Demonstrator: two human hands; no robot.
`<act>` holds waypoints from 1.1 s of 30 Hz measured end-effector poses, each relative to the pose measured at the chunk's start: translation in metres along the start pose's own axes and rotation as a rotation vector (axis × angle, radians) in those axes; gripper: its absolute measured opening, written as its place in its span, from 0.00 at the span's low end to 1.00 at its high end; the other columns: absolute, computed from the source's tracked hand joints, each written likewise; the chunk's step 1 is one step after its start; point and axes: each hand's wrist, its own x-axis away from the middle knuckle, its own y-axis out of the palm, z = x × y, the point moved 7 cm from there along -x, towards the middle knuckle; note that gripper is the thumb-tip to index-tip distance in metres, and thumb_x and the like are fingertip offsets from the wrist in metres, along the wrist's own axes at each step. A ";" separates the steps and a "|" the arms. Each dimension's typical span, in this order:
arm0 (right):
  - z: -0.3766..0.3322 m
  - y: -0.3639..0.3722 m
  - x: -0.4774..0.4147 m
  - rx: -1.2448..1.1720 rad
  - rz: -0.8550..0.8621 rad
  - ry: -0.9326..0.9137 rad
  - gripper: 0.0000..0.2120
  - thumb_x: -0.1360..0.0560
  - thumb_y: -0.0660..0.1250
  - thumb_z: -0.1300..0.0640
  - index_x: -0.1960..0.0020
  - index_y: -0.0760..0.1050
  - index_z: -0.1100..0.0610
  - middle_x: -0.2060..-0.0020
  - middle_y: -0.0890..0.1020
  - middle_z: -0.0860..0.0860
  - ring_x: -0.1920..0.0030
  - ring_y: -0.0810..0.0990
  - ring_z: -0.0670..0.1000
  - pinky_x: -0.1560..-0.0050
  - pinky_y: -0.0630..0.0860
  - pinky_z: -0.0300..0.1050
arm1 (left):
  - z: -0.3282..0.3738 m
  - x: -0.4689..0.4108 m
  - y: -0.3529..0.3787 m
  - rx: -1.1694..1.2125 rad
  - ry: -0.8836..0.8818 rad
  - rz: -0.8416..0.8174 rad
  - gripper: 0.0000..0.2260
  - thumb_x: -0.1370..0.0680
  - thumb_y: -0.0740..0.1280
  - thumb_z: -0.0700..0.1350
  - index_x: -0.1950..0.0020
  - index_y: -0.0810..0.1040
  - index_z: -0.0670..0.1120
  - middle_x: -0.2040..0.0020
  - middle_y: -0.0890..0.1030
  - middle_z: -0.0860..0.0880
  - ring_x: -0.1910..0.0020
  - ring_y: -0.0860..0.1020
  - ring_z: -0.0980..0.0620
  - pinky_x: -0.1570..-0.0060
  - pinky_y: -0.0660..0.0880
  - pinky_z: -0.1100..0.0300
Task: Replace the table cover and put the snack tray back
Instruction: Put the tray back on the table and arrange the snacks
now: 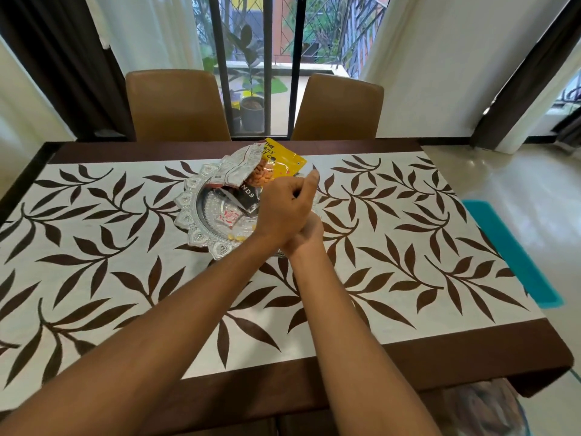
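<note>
A white table cover [393,221] with brown leaves and a brown border lies flat over the table. On its far middle stands a clear glass snack tray [191,212] with a scalloped rim. It holds a yellow packet [284,158], a silver packet [239,166], a black packet and small sweets. My left hand [283,212] reaches across to the tray's right rim with its fingers curled over it. My right hand [306,236] lies under the left one at the tray's near right rim, and its fingers are hidden.
Two tan chairs [176,105] [338,108] stand at the table's far side, before a barred glass door with potted plants outside. A teal mat [515,256] lies on the floor to the right. Curtains hang on both sides.
</note>
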 end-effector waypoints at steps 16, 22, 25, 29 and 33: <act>0.005 0.001 -0.012 -0.011 0.002 0.182 0.17 0.16 0.60 0.53 0.58 0.78 0.59 0.70 0.80 0.56 0.72 0.80 0.50 0.76 0.78 0.36 | -0.042 0.010 -0.073 -0.098 -0.068 0.144 0.18 0.17 0.63 0.51 0.60 0.81 0.41 0.66 0.80 0.45 0.67 0.78 0.48 0.68 0.74 0.48; -0.022 0.005 -0.032 0.325 -0.056 0.212 0.21 0.16 0.60 0.49 0.67 0.68 0.52 0.78 0.69 0.47 0.84 0.63 0.42 0.87 0.55 0.31 | -0.105 0.036 -0.093 -0.508 -0.128 -0.392 0.25 0.24 0.60 0.67 0.39 0.80 0.51 0.43 0.81 0.53 0.44 0.78 0.55 0.47 0.77 0.50; -0.027 0.011 -0.042 0.553 -0.029 0.129 0.23 0.16 0.61 0.48 0.68 0.66 0.52 0.79 0.65 0.46 0.83 0.58 0.41 0.86 0.53 0.32 | -0.106 0.050 -0.082 -0.728 0.028 -0.550 0.30 0.22 0.53 0.69 0.33 0.77 0.49 0.40 0.80 0.50 0.44 0.78 0.51 0.47 0.76 0.50; -0.039 0.023 -0.049 1.160 0.045 -0.226 0.21 0.17 0.62 0.46 0.66 0.66 0.53 0.74 0.67 0.49 0.78 0.59 0.45 0.78 0.57 0.39 | -0.106 0.061 -0.068 -0.864 0.159 -0.593 0.30 0.18 0.45 0.64 0.34 0.77 0.49 0.44 0.80 0.50 0.48 0.77 0.50 0.50 0.75 0.50; -0.041 0.041 -0.046 1.595 -0.041 -0.693 0.27 0.16 0.62 0.48 0.72 0.62 0.53 0.76 0.64 0.48 0.74 0.61 0.47 0.69 0.57 0.45 | -0.099 0.071 -0.064 -0.861 0.228 -0.544 0.27 0.16 0.45 0.59 0.44 0.82 0.48 0.51 0.81 0.50 0.54 0.75 0.51 0.55 0.74 0.52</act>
